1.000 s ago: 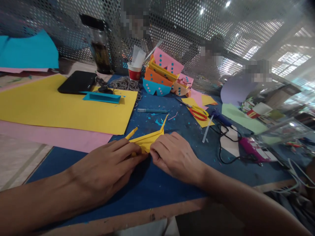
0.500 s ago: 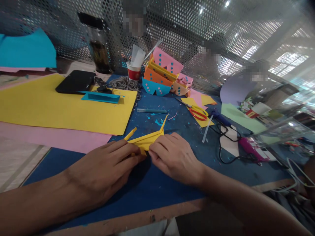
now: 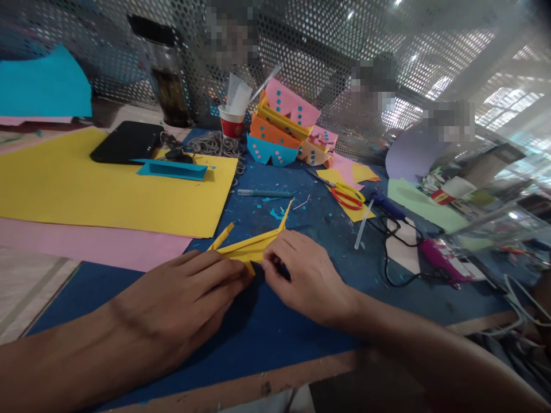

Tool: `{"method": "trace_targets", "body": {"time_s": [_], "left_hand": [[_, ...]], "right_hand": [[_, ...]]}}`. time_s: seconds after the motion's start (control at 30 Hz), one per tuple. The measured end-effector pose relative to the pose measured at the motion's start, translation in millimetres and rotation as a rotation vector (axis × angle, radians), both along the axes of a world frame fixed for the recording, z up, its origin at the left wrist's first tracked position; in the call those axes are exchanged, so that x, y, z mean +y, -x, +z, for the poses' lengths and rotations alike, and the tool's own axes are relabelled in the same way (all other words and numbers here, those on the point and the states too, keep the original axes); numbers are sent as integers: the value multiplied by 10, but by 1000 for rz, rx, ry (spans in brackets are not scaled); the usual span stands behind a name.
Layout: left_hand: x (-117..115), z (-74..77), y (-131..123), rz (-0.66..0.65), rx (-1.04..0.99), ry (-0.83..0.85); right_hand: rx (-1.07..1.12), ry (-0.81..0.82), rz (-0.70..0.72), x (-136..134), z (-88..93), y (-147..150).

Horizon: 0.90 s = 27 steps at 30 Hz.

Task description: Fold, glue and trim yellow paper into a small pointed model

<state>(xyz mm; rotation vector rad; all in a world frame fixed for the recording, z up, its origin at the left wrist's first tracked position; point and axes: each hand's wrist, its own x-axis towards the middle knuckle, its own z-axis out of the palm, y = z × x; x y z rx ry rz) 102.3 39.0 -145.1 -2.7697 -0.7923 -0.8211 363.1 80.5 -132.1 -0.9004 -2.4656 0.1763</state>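
Observation:
A folded yellow paper piece (image 3: 247, 248) lies on the blue table (image 3: 301, 338) between my hands, with one thin strip sticking up at its right end and another at its left. My left hand (image 3: 189, 298) is closed over the left part of the paper, its fingers pressed together and hiding some of it. At the right end, my right hand (image 3: 307, 275) has its fingers curled in, thumb against the fingertips, touching the paper's edge. Beyond the paper lie a teal pen (image 3: 264, 193) and small blue scraps.
Yellow sheets (image 3: 172, 206) and a black tablet (image 3: 127, 141) lie left. Decorated paper shapes (image 3: 279, 129) stand behind, near a red-white cup (image 3: 231, 123). Scissors (image 3: 348, 196), a glue gun (image 3: 387, 203) with its cord and a magenta device (image 3: 445, 261) lie right. People sit beyond the mesh.
My right hand has shifted slightly and its fingers have loosened a little, so a gap shows beneath them. More of the yellow paper's middle is visible. My left hand has moved slightly left.

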Motion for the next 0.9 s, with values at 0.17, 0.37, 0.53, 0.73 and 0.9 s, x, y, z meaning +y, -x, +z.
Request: {"method": "trace_targets", "body": {"time_s": [0.17,0.37,0.53,0.73,0.9], "left_hand": [[-5,13,-2,-3,9,-15],[6,13,4,-14,6,-39],[6,-3,9,-7,2,-16],[-19,18,21,22,25,8],[-12,3,35,17,34,-25]], "right_hand": [[-33,51,-40,1,8,19],[-32,72,-70,3,-5,34],[-46,99,-84,6,3,40],[-46,112,-91,11,8,44],[-45,125,-92,6,14,45]]}}
